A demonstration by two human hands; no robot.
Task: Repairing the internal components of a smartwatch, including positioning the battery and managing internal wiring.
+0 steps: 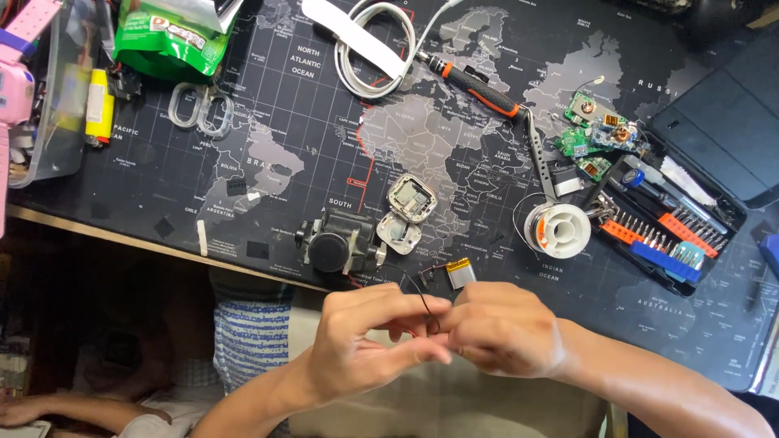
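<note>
Fingers of the left hand [365, 345] and right hand [499, 332] pinch thin black wires [423, 302]; a small silver battery [461, 272] sticks up at 12 o'clock.

The desk mat [324, 122] is black with a grey world map and a thin red line down its middle. Near the mat's top left corner lie a bright green pouch [166, 40], a yellow tube [99, 105] and pink plastic [20, 57]. Toward its top centre sit a white coiled cable [369, 57] and a black screwdriver [479, 88] with orange bands. At the mat's right are green circuit boards [596, 134], a white spool [564, 229], and orange and blue bit racks [661, 243]. By its lower edge a silver-and-yellow battery [460, 272] trails dark, possibly black, wires.
</note>
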